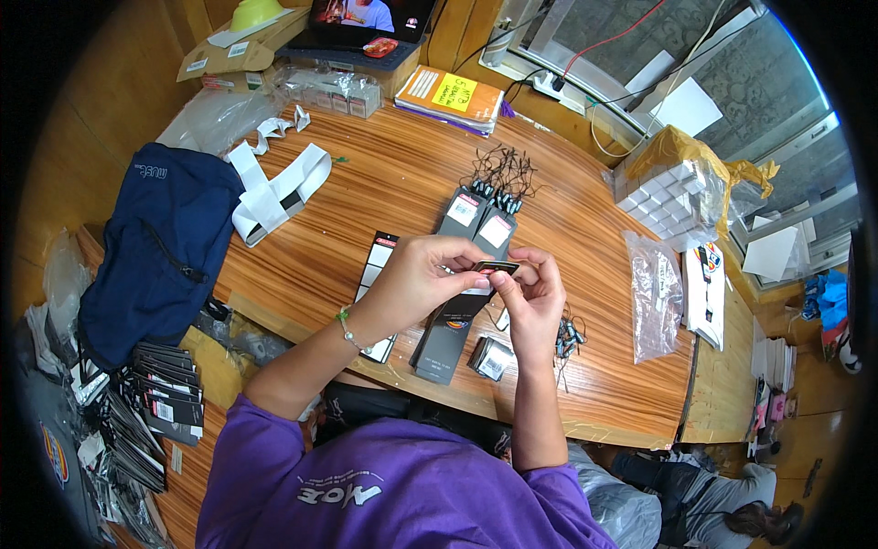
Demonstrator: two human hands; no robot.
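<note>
One small dark card (pixel 498 266), pinched over a striped wood surface (pixel 599 247)

On the far left, a pile of dark tags (pixel 169 393) runs into the black rim, so part of it is lost. The tags lap over each other too much to count. One blue bag (pixel 165 256) lies just behind them. Next comes a white paper strip (pixel 283 197), bent and crossed. At the top, one screen (pixel 402 14) is cut off.

The left hand (pixel 412 274) pinches the card between thumb and fingers. It hides part of one long black strip (pixel 377 254) with white boxes on it. The hands also cover the middle of a stack of grey tags (pixel 446 352). Two white stickers show near its top, but I can't count the tags. Black strings (pixel 503 169) tangle behind it. One small pack (pixel 491 359) sits near the taped front edge.

The right hand (pixel 535 306) grips the card's other side with its fingers. The card is tilted, and its face is hard to see. Beside that wrist is a bunch of dark cords (pixel 569 339), too knotted to count. Then a wide stretch of wood shows, up to one clear bag (pixel 654 297) near the right edge.
</note>
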